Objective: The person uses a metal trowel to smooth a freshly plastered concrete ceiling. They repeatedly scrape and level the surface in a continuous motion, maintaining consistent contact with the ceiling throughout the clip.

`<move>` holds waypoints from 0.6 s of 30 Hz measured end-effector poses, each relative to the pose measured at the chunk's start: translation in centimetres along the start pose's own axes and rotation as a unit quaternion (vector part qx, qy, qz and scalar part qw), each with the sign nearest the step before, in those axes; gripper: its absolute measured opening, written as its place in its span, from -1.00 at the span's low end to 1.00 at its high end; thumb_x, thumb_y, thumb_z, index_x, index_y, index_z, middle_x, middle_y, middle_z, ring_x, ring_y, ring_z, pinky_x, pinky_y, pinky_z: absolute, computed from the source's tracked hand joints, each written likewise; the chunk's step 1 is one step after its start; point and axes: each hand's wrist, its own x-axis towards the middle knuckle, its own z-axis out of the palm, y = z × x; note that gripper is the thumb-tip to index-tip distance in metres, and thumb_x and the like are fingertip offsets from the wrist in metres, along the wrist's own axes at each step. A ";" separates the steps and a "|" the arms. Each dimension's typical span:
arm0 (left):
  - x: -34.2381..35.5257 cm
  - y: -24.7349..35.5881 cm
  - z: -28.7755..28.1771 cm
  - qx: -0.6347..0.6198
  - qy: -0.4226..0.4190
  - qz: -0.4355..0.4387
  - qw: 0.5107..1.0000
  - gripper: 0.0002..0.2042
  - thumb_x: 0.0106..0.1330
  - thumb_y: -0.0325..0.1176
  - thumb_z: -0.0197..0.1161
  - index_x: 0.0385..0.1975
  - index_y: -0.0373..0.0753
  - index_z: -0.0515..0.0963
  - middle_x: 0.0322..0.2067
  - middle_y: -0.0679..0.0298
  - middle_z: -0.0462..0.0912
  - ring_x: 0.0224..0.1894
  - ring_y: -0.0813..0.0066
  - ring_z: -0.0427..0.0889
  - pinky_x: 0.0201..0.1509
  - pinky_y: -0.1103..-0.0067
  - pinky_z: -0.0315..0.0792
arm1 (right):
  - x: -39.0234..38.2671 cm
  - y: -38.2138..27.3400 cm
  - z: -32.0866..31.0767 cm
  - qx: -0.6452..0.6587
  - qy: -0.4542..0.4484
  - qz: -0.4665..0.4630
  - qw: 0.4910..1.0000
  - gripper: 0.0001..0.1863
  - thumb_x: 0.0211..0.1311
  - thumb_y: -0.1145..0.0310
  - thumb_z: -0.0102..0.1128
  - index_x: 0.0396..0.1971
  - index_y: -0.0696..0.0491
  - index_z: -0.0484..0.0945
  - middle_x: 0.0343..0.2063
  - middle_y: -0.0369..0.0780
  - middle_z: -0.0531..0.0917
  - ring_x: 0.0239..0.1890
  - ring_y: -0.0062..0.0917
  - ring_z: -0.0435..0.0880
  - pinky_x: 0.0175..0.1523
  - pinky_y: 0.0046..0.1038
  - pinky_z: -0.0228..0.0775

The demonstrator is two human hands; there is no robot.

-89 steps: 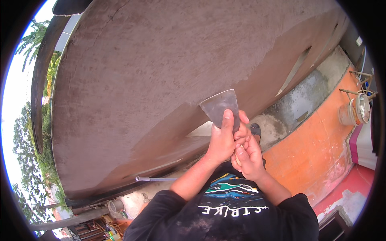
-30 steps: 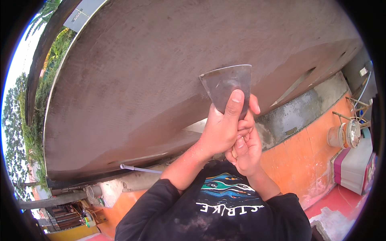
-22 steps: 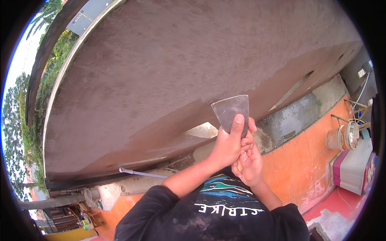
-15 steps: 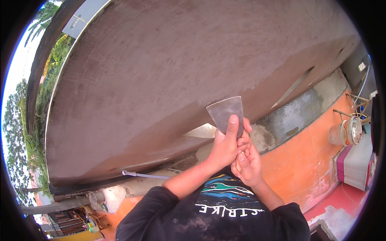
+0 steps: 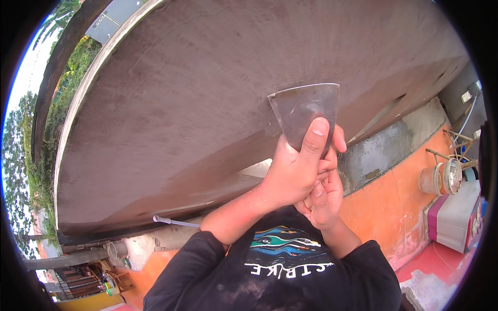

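A putty knife (image 5: 305, 106) with a wide, flared metal blade is held up in front of a large brown-grey plastered surface (image 5: 181, 98). My left hand (image 5: 295, 173) is closed round it, thumb flat on the face of the blade and a fingertip showing past its right edge. Just below, my right hand (image 5: 328, 199) has its fingers curled round the handle end, close against the left hand. Most of the handle is hidden by the fingers. Whether the blade's wide edge touches the plaster I cannot tell.
An orange wall (image 5: 384, 207) runs below the plastered surface, with a wet grey cement ledge (image 5: 378, 158) between. Buckets (image 5: 441, 177) hang or stand at the right near wooden poles. A pale pipe (image 5: 174, 222) shows at lower left, and greenery (image 5: 78, 67) beyond the left edge.
Both hands and the putty knife have moved up in the picture and slightly right, and look larger. The grip stays the same. The view has shifted slightly.
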 end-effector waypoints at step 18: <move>-1.7 -4.0 -0.5 -0.040 0.052 -0.114 0.991 -0.47 0.55 0.12 -0.20 -0.35 -0.30 0.39 -0.73 0.45 0.22 -0.69 0.70 0.22 -0.56 0.65 0.23 | -2.4 2.1 -0.8 -0.028 0.050 0.061 0.997 -0.69 0.48 0.21 -0.01 0.04 0.05 0.22 -0.32 -0.24 0.47 -0.64 -0.73 0.37 -0.68 -0.72 0.14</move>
